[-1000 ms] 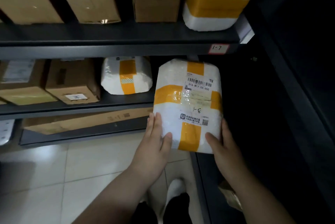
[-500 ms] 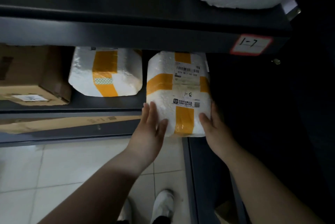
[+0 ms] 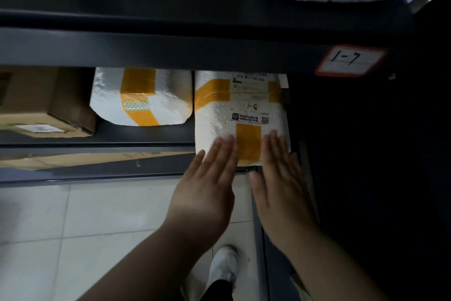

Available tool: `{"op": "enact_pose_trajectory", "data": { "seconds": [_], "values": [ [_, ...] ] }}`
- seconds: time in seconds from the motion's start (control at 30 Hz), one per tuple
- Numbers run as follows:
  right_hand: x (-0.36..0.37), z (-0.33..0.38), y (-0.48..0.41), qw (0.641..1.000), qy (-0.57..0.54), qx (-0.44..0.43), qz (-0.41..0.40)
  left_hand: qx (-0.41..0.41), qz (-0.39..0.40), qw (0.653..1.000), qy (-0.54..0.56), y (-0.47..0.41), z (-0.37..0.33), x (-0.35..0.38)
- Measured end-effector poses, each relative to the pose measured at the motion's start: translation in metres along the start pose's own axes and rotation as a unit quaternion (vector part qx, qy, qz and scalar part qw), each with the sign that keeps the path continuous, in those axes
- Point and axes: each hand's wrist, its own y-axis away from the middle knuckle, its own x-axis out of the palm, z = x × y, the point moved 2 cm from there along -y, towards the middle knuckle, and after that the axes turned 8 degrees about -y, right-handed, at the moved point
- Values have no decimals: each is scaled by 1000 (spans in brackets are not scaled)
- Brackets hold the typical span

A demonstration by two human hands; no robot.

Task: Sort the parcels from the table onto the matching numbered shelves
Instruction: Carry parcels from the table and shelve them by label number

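- The white foam-wrapped parcel (image 3: 240, 115) marked 1-8 sits at the right end of the lower shelf (image 3: 97, 147), just beside a second foam parcel (image 3: 141, 98) on its left. Its near end pokes out a bit past the shelf lip.
- Your left hand (image 3: 207, 188) and right hand (image 3: 280, 178) are both flat and spread, fingers straight, pressed on the near end either side of the orange tape (image 3: 248, 141). Nothing gripped, just pushing.
- The shelf above carries the 1-7 tag (image 3: 349, 60), so I'd guess this level is 1-8, though no tag for it shows.
- Handling guess: looks light, with a squishy, bumpy wrap that should give under your palms. Tape strips are probably slicker than the foam.
- If you need to re-grab, take it by the two long sides, not the label.
- Push evenly so it doesn't skew into its neighbour.
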Motion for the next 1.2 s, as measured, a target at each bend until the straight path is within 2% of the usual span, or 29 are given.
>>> {"op": "enact_pose_trajectory", "data": {
  "seconds": [0.07,0.2,0.3,0.6,0.9,0.97,1.07,1.2],
  "values": [
    [8,2,4,998,54,-18,6,26,17,999,-27,1,-6,5],
    [6,-6,-18,992,86,17,94,3,20,998,-61,-12,-2,7],
    [-3,-6,-46,989,118,6,91,-11,10,997,-70,-33,3,1],
    [-10,-6,-100,989,131,-2,76,-8,43,995,-85,-85,28,-5],
    [-13,-5,-122,987,144,-5,73,-2,82,984,-161,-109,41,-8],
    [-14,-4,-117,985,163,-16,58,-6,72,982,-177,-104,44,-7],
    [-19,-4,-93,988,148,-13,28,-25,15,988,-150,-77,58,-10],
    [-22,-4,-48,986,155,-3,65,-10,-41,987,-155,-20,67,-20]
  ]
}}
